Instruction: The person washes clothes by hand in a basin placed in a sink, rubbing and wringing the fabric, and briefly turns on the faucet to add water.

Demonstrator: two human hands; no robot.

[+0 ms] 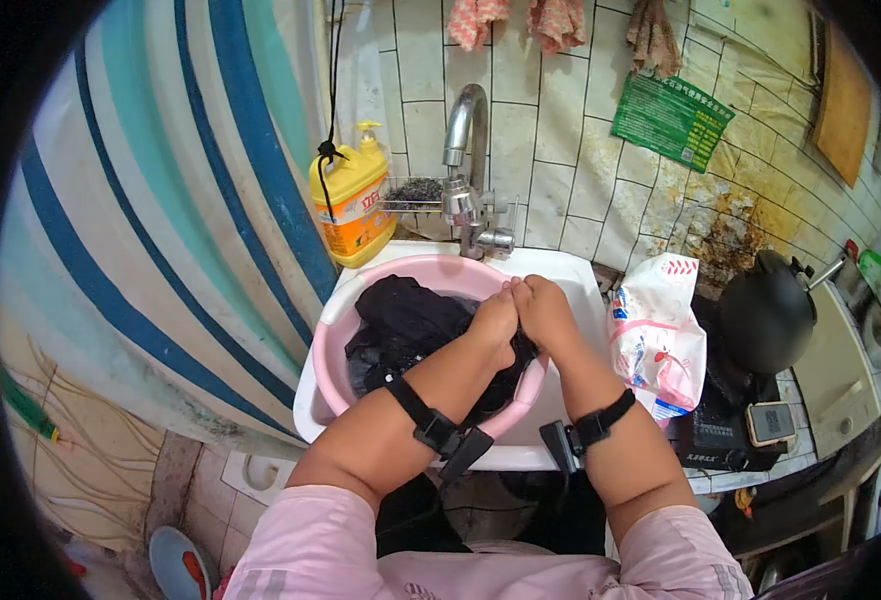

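Observation:
A pink basin (332,372) stands in the white sink, with a black garment (410,315) bunched and wet inside it. My left hand (495,328) and my right hand (544,312) meet over the basin's right side, fingers curled and knuckles touching. Dark cloth runs up from the basin to just beneath both hands, so they appear closed on a part of the garment. The gripped part itself is mostly hidden by the fingers.
Behind the basin rises a metal faucet (468,130). A yellow detergent jug (352,200) stands back left beside a wire rack (415,195). At right are a white-and-pink bag (657,340), a black pot (765,312), a stove and a phone (770,424). A striped curtain (160,200) hangs left.

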